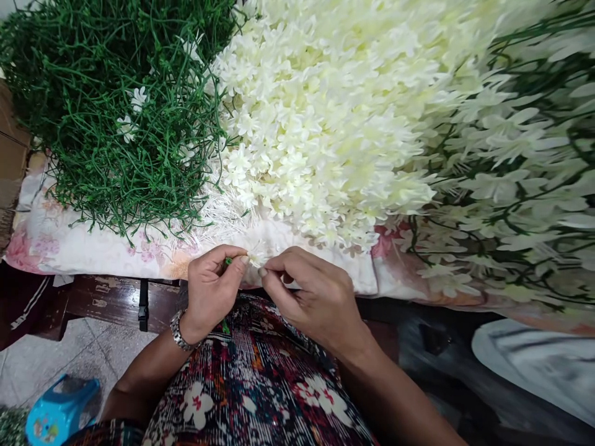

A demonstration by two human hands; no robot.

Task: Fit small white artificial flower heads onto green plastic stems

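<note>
Over the near edge of the cloth-covered table, both my hands are drawn close together. My left hand (216, 288), with a watch at the wrist, is closed in a pinch on a small white artificial flower (255, 256). A bit of its green stem (227, 261) shows between the fingers. On the flower's other side, my right hand (313, 294) is also closed, thumb and forefinger pinched at the edge of the petals. Whatever lies between those fingertips is too small to make out. Just beyond, thin white strands (218, 214) lie on the floral cloth (106, 248).
A heap of green plastic stems (125, 124) fills the back left. Loose white blossoms (325, 136) are piled in the middle. Assembled white flower sprays (511, 186) lie at right. A cardboard box (12, 155) borders the left, and a blue stool (60, 412) stands below.
</note>
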